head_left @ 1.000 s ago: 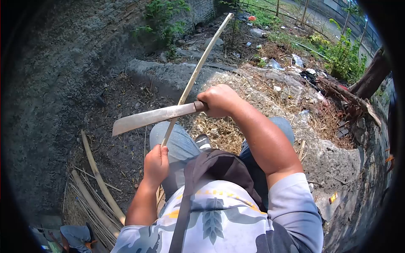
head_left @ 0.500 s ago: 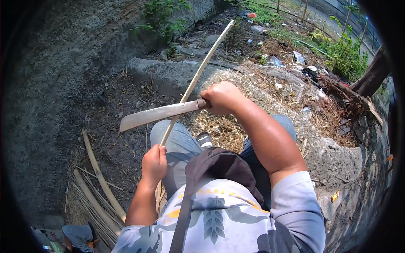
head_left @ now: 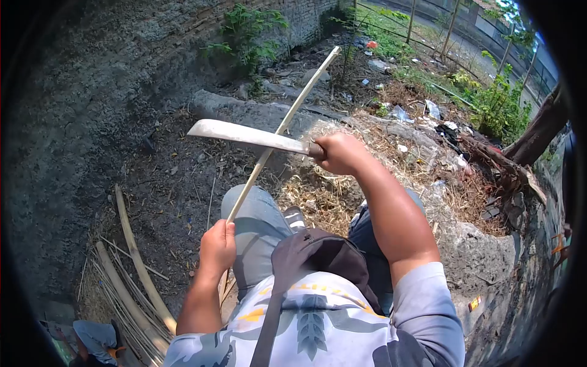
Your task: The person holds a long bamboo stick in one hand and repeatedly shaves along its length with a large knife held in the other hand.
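A machete [head_left: 244, 134] with a broad pale blade and a dark handle is gripped in my right hand [head_left: 341, 153]. Its blade points left and crosses the middle of a long, thin bamboo strip [head_left: 299, 101]. My left hand [head_left: 216, 246], closed, holds the strip near its lower end, beside my left knee. From there the strip slants up and away to the right. The lower tail of the strip passes behind my left wrist. Both knees are bent, with a dark bag [head_left: 324, 257] across my front.
Split bamboo lengths [head_left: 136, 244] and thin strips lie at lower left. A rough wall [head_left: 79, 122] rises on the left. Dry shavings [head_left: 318, 199] cover the ground before me. Concrete slabs, litter and a tree trunk [head_left: 535, 131] are on the right. Another person's leg [head_left: 95, 336] shows at lower left.
The machete's blade has tilted, its tip swinging up, and my right hand has shifted slightly right and down. My left hand still holds the strip. The camera view has shifted a little.
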`<state>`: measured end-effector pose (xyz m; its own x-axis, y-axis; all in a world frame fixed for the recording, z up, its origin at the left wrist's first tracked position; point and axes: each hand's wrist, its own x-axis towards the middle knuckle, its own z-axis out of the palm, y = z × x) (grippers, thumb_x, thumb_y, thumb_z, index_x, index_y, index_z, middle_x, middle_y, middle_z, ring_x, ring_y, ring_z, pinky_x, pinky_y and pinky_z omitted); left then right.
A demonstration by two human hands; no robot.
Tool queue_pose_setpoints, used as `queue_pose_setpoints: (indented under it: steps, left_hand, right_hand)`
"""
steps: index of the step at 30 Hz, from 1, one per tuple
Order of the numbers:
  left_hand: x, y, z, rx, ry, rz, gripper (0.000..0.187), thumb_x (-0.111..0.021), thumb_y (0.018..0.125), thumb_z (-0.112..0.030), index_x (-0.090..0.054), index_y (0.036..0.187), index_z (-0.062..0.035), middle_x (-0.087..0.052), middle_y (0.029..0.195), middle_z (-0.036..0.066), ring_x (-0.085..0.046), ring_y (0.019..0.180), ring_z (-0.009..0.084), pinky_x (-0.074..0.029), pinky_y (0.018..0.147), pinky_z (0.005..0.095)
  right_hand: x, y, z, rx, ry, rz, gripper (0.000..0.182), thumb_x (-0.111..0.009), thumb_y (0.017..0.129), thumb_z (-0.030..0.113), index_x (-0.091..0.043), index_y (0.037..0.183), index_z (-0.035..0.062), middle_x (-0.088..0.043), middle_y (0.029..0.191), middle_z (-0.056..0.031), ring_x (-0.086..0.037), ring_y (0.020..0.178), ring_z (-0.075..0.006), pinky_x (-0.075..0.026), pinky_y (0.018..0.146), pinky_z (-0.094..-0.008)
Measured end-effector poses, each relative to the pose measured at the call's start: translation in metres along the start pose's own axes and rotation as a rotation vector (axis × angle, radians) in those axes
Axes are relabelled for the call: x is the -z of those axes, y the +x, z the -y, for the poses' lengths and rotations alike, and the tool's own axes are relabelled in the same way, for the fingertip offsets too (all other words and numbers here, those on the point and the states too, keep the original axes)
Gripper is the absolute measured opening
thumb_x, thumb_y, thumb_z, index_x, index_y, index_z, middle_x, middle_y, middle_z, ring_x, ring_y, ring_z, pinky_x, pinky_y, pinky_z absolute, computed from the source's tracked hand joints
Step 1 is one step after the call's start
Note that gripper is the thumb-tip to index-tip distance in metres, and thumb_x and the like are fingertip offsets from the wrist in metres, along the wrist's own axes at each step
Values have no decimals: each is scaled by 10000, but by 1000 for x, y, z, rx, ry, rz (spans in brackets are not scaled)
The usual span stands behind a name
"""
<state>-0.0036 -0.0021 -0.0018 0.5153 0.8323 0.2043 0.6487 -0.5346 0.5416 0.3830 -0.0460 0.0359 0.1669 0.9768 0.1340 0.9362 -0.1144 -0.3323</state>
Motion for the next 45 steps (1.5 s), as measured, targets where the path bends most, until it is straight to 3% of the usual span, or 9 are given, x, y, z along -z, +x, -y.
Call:
queue_pose_setpoints:
  steps: [4,8,9,16,25,29,37,40,45]
  left_hand:
    - [2,3,1,-25,-89,3,278,-552,1063,-250,-603,922,-16,-645,805,248,-630,773,485,-481,664,526]
    - [4,-2,15,-7,-179,89,285,-553,1061,-260,-606,930,-13,-647,814,249,-637,782,475,-486,677,516]
    - [5,-4,16,3,-203,110,286,-553,1061,-262,-608,933,-13,-647,816,249,-638,784,473,-487,680,512]
    - [2,-6,23,-26,-255,125,297,-543,1067,-266,-626,937,-12,-643,805,238,-633,763,459,-485,674,489]
    - [12,-6,6,15,-271,94,288,-552,1070,-247,-649,940,-10,-627,735,187,-622,662,358,-471,621,429]
    - [4,5,-2,1,-185,95,281,-553,1071,-236,-645,939,-5,-642,752,200,-635,677,372,-477,625,430]
    - [-16,51,-40,-43,-207,177,267,-554,1070,-201,-642,939,14,-652,773,225,-643,687,392,-484,634,438]
    - [-31,69,-42,-63,-216,177,305,-547,1075,-242,-645,939,12,-650,769,221,-642,692,396,-482,636,452]
    - [-48,103,-44,-119,-225,222,328,-541,1077,-268,-641,927,6,-653,772,218,-648,706,398,-482,636,463]
  right_hand:
    - [9,-10,26,312,-287,26,254,-798,738,299,-691,922,162,-726,767,-99,-726,757,-372,-587,728,-493]
    - [18,-37,34,150,-130,-26,308,-817,761,355,-633,866,132,-710,754,-129,-716,744,-384,-571,704,-512]
    - [16,-41,29,161,-133,-66,408,-844,795,459,-639,847,110,-675,698,-138,-700,726,-394,-550,648,-501]
    - [33,-56,30,76,-236,-97,387,-827,813,462,-645,827,121,-670,684,-143,-703,736,-393,-557,648,-511]
    - [28,-32,9,210,-260,-322,414,-832,772,516,-633,715,158,-677,641,-53,-697,650,-276,-481,857,-434]
    - [6,-35,-15,138,-133,-278,433,-840,767,553,-655,789,162,-700,688,-63,-714,721,-280,-504,923,-424]
    - [5,-37,-62,-14,-80,-240,477,-818,794,567,-641,770,124,-685,684,-108,-701,727,-336,-513,846,-447]
    - [-1,-36,-75,-10,-2,-328,494,-856,781,526,-616,726,97,-637,636,-115,-661,663,-378,-517,690,-473]
    - [-7,-39,-79,-296,185,-147,489,-802,816,614,-714,858,135,-733,812,-158,-719,848,-394,-555,750,-504]
